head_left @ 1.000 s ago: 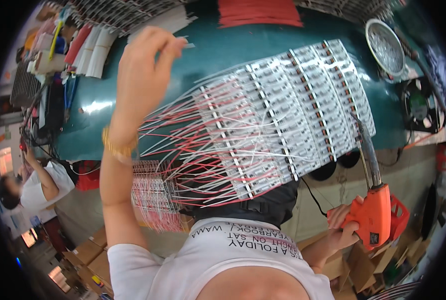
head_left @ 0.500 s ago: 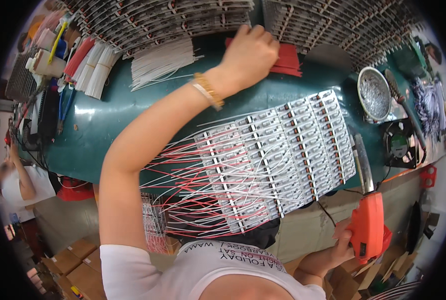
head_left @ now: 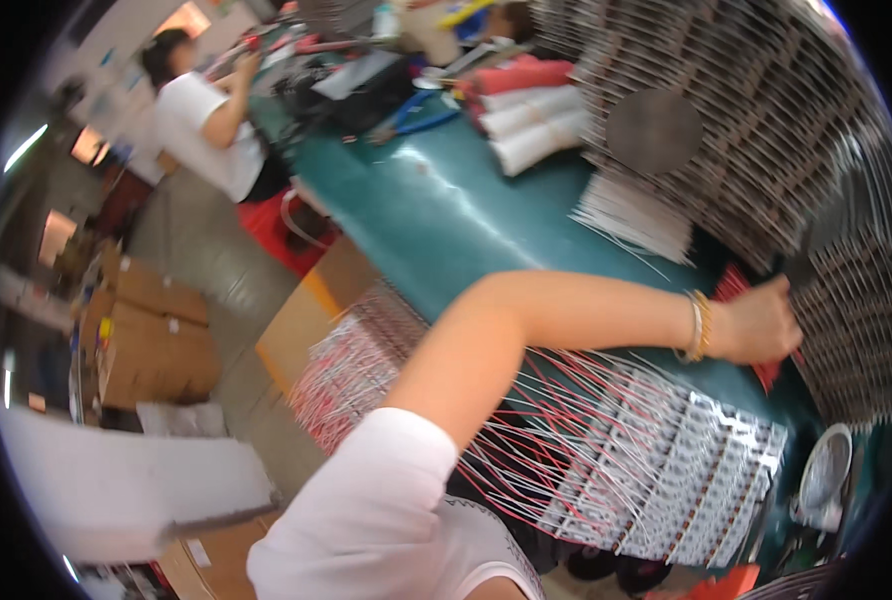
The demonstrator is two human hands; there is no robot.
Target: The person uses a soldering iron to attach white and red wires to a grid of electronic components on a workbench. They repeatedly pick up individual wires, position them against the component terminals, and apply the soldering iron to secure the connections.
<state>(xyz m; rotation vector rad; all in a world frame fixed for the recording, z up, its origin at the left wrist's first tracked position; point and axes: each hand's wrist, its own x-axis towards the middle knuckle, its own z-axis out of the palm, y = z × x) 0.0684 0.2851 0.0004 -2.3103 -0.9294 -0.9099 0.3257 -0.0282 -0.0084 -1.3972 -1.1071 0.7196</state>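
Observation:
My left hand [head_left: 756, 325], a yellow bracelet at its wrist, reaches across the bench to a stack of short red wires [head_left: 767, 374]. Its fingers are curled closed over the stack; what they pinch, if anything, is hidden. Under my left forearm lies a panel of small silvery circuit boards [head_left: 701, 470] in rows, with red and white wires [head_left: 526, 430] fanning out from its left side. At the lower edge part of an orange soldering gun [head_left: 731, 583] shows. My right hand is out of the picture.
Racks of stacked boards [head_left: 726, 180] line the bench's back, with white wires [head_left: 638, 215] before them. A metal bowl [head_left: 824, 465] stands at the right. Blue-handled pliers [head_left: 421, 115] lie at the far left. Beyond are a co-worker [head_left: 206, 120] and cardboard boxes [head_left: 156, 340].
The view has swung left, bringing in the co-worker and boxes. My left hand stays at the red wires, and my right hand has dropped out of view. The picture is more blurred.

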